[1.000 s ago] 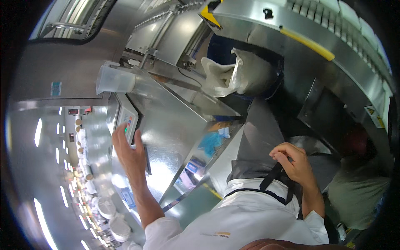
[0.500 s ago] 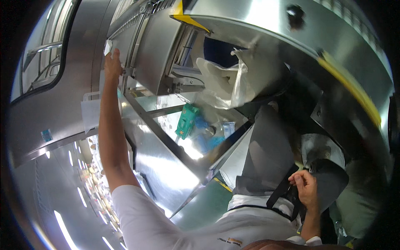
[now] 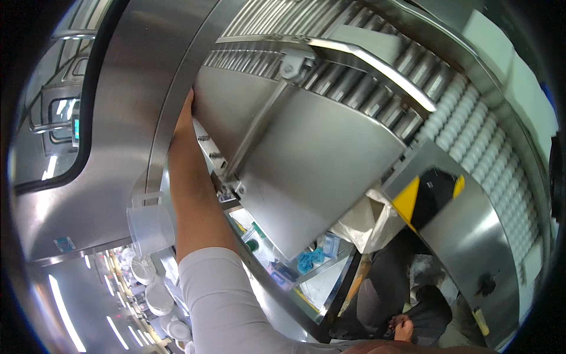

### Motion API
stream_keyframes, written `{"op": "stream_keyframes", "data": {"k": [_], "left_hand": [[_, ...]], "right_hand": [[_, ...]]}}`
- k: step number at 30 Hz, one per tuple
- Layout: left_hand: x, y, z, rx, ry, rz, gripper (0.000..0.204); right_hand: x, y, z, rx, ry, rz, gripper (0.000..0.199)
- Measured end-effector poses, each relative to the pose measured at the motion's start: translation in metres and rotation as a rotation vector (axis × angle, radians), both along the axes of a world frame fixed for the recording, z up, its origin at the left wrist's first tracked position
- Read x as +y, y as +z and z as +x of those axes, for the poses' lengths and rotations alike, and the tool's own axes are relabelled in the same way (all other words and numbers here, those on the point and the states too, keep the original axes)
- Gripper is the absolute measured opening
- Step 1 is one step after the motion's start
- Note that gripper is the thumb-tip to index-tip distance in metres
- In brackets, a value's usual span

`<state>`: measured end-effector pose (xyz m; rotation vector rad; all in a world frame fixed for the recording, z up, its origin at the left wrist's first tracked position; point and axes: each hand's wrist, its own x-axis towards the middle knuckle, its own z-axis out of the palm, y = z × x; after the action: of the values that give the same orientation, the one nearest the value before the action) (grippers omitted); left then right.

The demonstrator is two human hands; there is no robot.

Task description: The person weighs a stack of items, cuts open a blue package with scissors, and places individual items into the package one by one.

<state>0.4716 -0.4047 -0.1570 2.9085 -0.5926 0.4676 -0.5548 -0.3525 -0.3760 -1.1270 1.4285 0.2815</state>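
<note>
The person's left arm now stretches far up, and the left hand [image 3: 184, 115] has gone behind the edge of the big steel machine housing [image 3: 306, 159], at about eleven o'clock from the white sleeve [image 3: 224, 295]. Half a second ago that hand was open against a panel higher on the left; a second ago it lay flat on a small screen lower down. The view has swung upward with the reach, so the roller conveyor [image 3: 377, 76] now fills the top of the picture. Only the wrist and the heel of the hand show, so whether its fingers are spread or closed on something cannot be told.

The right hand [image 3: 404, 327] sits low at five o'clock, loosely curled against the dark apron [image 3: 377, 301], much as before, holding nothing that can be made out.

A clear plastic jug [image 3: 150, 227] hangs just beside the forearm at nine o'clock. Stacked white dishes [image 3: 156, 292] lie below it. A yellow-and-black warning patch [image 3: 427, 194] marks the housing at three o'clock.
</note>
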Motion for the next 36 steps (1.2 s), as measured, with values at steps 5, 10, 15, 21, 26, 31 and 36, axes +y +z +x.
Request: {"op": "stream_keyframes", "data": {"k": [5,10,15,21,26,31,36], "left_hand": [[0.026,-0.008,0.019,-0.037,0.045,0.053,0.098],[0.024,-0.008,0.026,-0.056,0.055,0.052,0.094],[0.04,-0.009,0.022,-0.075,0.08,0.081,0.091],[-0.001,-0.014,0.019,-0.115,-0.008,0.066,0.086],[-0.015,-0.009,-0.012,-0.148,-0.04,0.036,0.083],[-0.046,-0.006,-0.087,0.013,-0.017,-0.25,0.074],[-0.069,0.023,-0.201,0.4,-0.085,-0.952,0.057]], "right_hand": [[0.001,-0.004,-0.037,0.026,0.059,0.159,0.026],[0.035,-0.002,-0.035,0.242,0.246,0.161,0.042],[0.039,-0.001,-0.047,0.415,0.455,0.132,0.048],[-0.001,0.055,0.048,0.207,-0.158,0.41,0.037],[0.024,0.016,0.007,-0.029,-0.309,0.257,0.029],[0.032,-0.02,-0.026,-0.532,-0.821,0.435,0.02],[0.034,-0.025,-0.023,-0.531,-0.366,-0.077,0.027]]}}
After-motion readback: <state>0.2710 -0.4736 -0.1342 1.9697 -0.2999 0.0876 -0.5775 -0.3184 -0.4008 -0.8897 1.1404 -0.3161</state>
